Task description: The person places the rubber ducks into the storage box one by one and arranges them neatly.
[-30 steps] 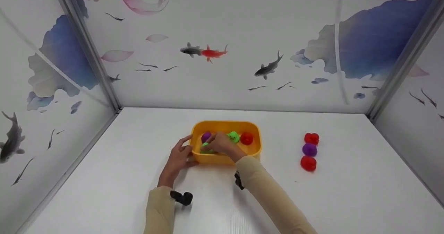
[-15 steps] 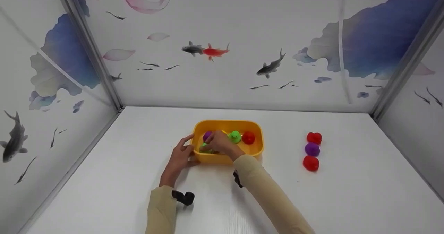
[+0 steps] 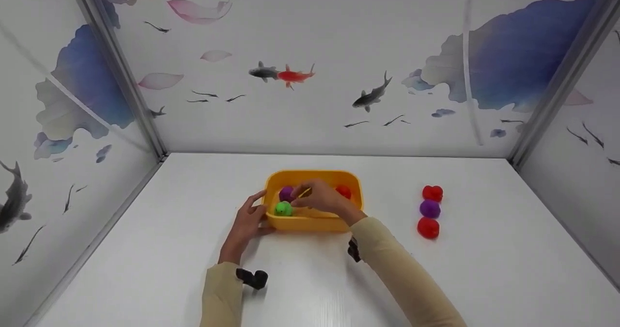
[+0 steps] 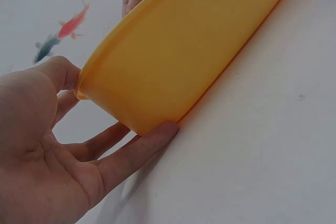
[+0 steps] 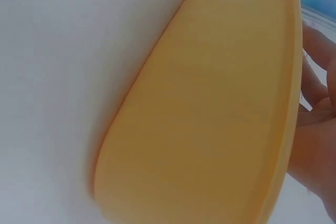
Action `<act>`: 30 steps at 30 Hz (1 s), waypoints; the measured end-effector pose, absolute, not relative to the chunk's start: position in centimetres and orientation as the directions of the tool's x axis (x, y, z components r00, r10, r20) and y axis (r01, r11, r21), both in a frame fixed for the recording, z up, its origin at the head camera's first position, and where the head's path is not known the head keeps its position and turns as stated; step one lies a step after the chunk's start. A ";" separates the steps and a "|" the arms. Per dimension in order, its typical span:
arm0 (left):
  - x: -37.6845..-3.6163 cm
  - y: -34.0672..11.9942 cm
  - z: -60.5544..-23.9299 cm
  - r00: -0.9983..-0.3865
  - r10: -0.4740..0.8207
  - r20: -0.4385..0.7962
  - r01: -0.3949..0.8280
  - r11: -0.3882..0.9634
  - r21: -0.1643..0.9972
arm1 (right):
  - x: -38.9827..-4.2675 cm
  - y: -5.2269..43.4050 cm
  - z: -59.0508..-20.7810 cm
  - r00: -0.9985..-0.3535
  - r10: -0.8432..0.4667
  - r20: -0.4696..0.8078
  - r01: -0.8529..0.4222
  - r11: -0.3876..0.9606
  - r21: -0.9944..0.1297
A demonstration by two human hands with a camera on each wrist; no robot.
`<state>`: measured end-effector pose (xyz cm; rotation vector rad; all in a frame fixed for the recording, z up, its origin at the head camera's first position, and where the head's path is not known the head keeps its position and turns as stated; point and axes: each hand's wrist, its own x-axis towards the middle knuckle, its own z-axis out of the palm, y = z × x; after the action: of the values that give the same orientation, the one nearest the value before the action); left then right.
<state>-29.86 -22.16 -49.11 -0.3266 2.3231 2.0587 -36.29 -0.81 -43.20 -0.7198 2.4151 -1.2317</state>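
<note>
The yellow tub (image 3: 312, 223) sits near the middle of the white desk (image 3: 145, 269), its long side facing the person. Inside it, a green ball (image 3: 283, 209) lies at the near left, a purple ball (image 3: 286, 193) just behind it, and a red ball (image 3: 343, 191) toward the far right.

The right hand (image 3: 322, 197) reaches over the near wall into the tub, between the purple ball and the red one. Its fingers are curled downward, and a thin pale sliver shows at the fingertips, but whether this grip is clamped on anything cannot be told: the hand itself hides what lies under it, and the right wrist view shows only the tub's outer wall (image 5: 210, 129) and the edge of the fingers (image 5: 317, 150).

The left hand (image 3: 249, 220) steadies the tub's left end. In the left wrist view its fingers (image 4: 136, 153) lie straight along the foot of the tub wall (image 4: 184, 61) while the thumb (image 4: 55, 74) presses against the rim, so this grip is spread apart, bracing rather than wrapped around.

Well to the right of the tub, three more balls stand in a short row on the desk: a red one (image 3: 432, 193) farthest, a purple one (image 3: 429, 209) in the middle and another red one (image 3: 428, 228) nearest, each just beside the next.

Panels printed with fish and blue leaves (image 3: 339, 75) enclose the desk on three sides.
</note>
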 end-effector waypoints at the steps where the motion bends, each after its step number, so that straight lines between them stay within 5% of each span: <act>1: -29.8 -22.2 -49.2 -0.979 -0.143 -0.148 -0.163 0.103 0.981 | -36.2 -0.6 -43.3 -0.813 -0.579 -0.053 -0.298 0.494 -0.817; 13: -29.4 -22.3 -49.4 -0.975 -0.148 -0.164 -0.181 0.107 0.978 | -33.6 4.4 -43.0 -0.807 -0.568 0.158 -0.448 0.415 -0.792; 30: -30.0 -22.1 -49.2 -0.974 -0.153 -0.167 -0.184 0.104 0.977 | -31.4 15.4 -39.4 -0.881 -0.431 0.198 -0.408 0.476 -0.779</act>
<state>-29.98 -22.10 -49.24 -0.3540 2.3164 2.0566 -31.45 15.38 -39.39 -0.7606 2.6766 -1.4029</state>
